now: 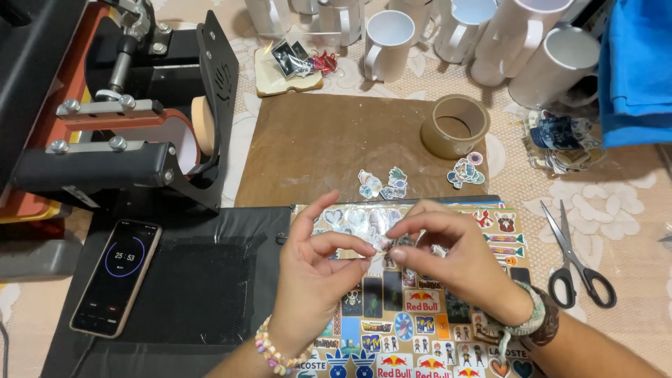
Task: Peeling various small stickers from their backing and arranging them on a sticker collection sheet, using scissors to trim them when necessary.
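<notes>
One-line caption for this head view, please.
Both hands, left hand and right hand, pinch a small sticker above a sticker sheet, beside a mug press.

Lace-clothed table (630, 231) (scissors (575, 255), tape roll (455, 126))

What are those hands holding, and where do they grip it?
A small sticker, pinched at its edges between the fingertips of the left hand and right hand.

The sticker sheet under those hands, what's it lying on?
The sticker sheet rests partly on a black mat, its top edge at a brown sheet. The left hand and right hand cover its middle; beneath it is hidden.
</notes>
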